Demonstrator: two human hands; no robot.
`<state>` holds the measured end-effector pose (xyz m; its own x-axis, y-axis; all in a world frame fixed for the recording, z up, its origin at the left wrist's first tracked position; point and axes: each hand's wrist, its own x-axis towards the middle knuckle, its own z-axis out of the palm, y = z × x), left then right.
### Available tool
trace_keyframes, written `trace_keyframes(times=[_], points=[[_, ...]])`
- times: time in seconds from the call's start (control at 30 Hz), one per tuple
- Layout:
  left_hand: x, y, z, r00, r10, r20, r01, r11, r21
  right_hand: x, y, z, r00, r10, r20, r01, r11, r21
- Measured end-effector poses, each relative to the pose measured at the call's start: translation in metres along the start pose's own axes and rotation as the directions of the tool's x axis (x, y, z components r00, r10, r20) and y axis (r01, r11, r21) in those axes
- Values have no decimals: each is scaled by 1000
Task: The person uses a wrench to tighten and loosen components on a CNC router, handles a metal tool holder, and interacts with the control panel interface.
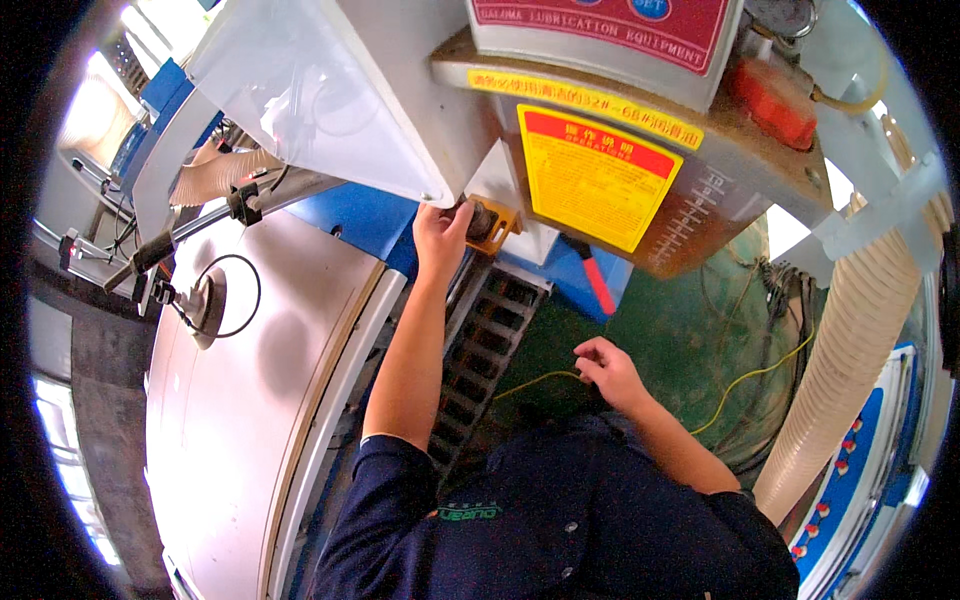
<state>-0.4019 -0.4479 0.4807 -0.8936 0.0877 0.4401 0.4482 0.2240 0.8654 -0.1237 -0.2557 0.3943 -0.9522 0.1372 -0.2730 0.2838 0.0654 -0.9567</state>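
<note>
My left hand (441, 240) reaches up under the lower corner of a white angled panel (330, 90). Its fingers are closed beside a dark round part (482, 220) set in an orange bracket (503, 230); fingertips are partly hidden, and what they grip I cannot make out. Lower and to the right, my right hand (612, 374) hangs in front of my body, fingers loosely curled and a little apart, holding nothing that I can see. A thin yellow cable (540, 380) passes close to it. A slim red and black tool (598, 285) lies on a blue surface (560, 270).
Overhead is a lubrication unit with a yellow label (600, 175) and a red cap (775, 105). A large pale sheet (250, 400) with a suction cup (208, 305) stands left. A slotted black rail (480, 350) runs between. Right is a ribbed hose (845, 340) above green floor (690, 340).
</note>
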Motion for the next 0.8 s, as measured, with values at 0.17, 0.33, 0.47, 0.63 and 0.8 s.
trace_keyframes(times=[0.17, 0.33, 0.47, 0.63, 0.8], points=[[-3, -12, 1, 999, 35, 32, -37, 995, 87, 3, -15, 8, 999, 13, 40, -14, 1000, 11], [-5, -18, 2, 992, 126, 4, -125, 982, 143, 6, -10, 12, 997, -45, 65, 44, 999, 13], [-8, -27, 4, 998, 51, 31, -55, 989, 134, 2, -15, 16, 999, -16, 39, 15, 999, 35], [-2, -24, -4, 993, 33, 117, -56, 978, 200, 3, -12, 17, 997, -66, 37, 66, 998, -9], [-3, -19, -13, 963, -191, 191, 194, 981, 3, 0, -11, 18, 1000, -2, 9, 2, 998, 67]])
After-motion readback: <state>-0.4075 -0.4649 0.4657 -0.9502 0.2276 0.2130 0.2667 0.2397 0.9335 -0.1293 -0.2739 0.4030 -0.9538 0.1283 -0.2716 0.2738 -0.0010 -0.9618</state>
